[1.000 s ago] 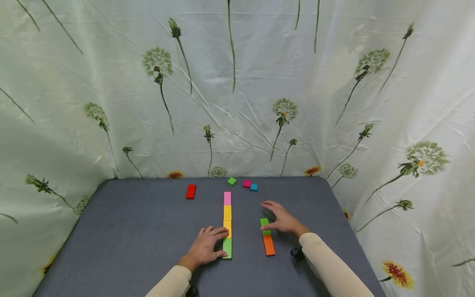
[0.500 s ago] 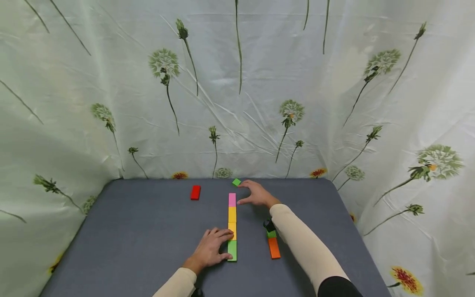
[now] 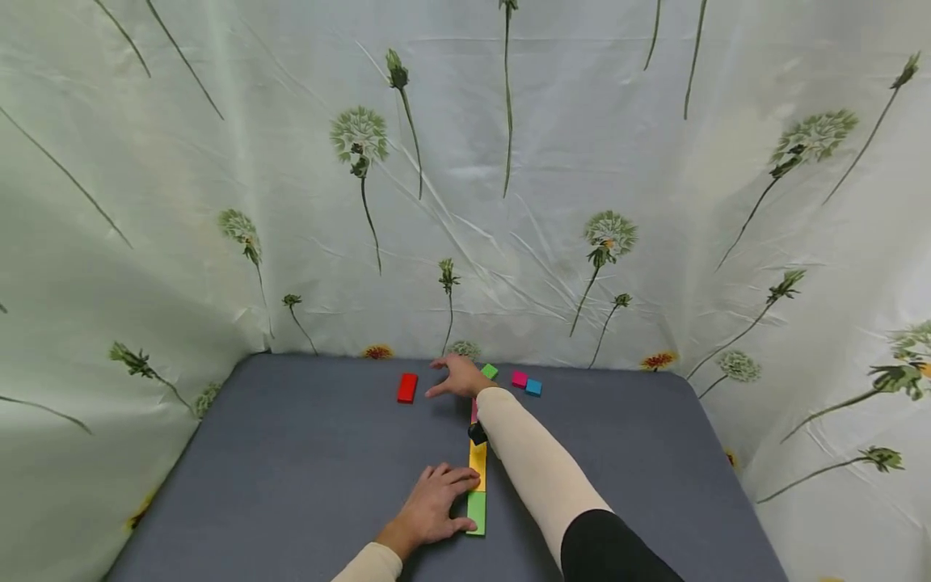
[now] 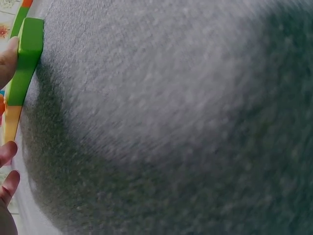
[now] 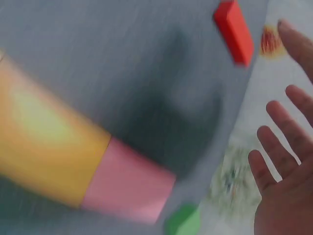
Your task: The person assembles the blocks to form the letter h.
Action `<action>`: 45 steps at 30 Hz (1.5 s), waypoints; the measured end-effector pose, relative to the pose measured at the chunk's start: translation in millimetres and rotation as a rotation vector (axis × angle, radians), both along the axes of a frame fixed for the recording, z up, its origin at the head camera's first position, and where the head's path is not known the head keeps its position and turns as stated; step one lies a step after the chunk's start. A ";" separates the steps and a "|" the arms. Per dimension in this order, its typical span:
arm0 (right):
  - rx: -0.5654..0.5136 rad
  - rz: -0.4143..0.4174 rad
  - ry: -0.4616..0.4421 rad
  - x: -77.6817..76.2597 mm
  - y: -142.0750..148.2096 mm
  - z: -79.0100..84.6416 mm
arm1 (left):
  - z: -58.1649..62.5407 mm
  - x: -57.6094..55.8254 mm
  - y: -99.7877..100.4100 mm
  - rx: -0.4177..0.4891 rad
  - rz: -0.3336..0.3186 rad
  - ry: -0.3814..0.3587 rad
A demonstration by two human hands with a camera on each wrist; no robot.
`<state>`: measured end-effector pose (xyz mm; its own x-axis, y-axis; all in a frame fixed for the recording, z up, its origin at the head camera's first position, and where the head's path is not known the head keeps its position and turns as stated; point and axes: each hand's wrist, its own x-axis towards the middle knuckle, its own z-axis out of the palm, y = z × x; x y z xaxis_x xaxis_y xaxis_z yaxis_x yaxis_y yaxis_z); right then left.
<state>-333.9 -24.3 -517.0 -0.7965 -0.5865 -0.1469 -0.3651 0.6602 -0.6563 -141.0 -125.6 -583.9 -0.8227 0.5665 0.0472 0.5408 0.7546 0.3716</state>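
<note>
A straight row of blocks runs away from me: a light green block (image 3: 476, 515) nearest, yellow blocks (image 3: 477, 465) beyond, then a pink block (image 5: 128, 182) at the far end. My left hand (image 3: 432, 505) lies along the row's left side, thumb at the green block and index finger at the yellow one. Past the far end, my right hand (image 3: 458, 378) hovers with fingers spread and holds nothing. Its fingers point toward a red block (image 3: 407, 388) lying apart on the left. The right forearm partly covers the row in the head view.
Near the back edge of the grey table (image 3: 305, 461) lie a green block (image 3: 490, 371), a magenta cube (image 3: 520, 379) and a blue cube (image 3: 534, 388). An orange block (image 4: 28, 2) shows in the left wrist view. A flowered curtain (image 3: 305, 210) hangs behind.
My right hand has swept left and away from me, from the green and orange blocks on the right, across the row toward the red block. The left hand stays beside the row.
</note>
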 end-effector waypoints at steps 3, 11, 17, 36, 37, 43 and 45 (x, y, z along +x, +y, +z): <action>0.036 -0.002 0.018 4.5 -15.1 -4.2 | -2.2 5.4 8.1 0.023 -0.009 0.028; 0.175 -0.055 0.127 17.6 -27.0 -21.2 | -4.0 16.1 30.3 0.029 -0.040 0.116; 0.216 -0.071 0.139 18.4 -16.1 -32.7 | -5.1 18.6 38.8 0.011 -0.050 0.135; 0.085 0.044 0.091 18.0 0.0 5.4 | 0.5 6.8 21.0 0.009 -0.024 0.051; 0.082 0.049 0.100 17.9 2.0 10.1 | 0.9 5.8 19.6 0.002 -0.020 0.048; 0.065 0.049 0.102 19.2 15.7 27.5 | -0.1 1.6 10.2 -0.021 0.012 0.037; 0.058 0.049 0.108 20.2 20.9 29.4 | -0.8 1.0 7.0 -0.023 0.021 0.030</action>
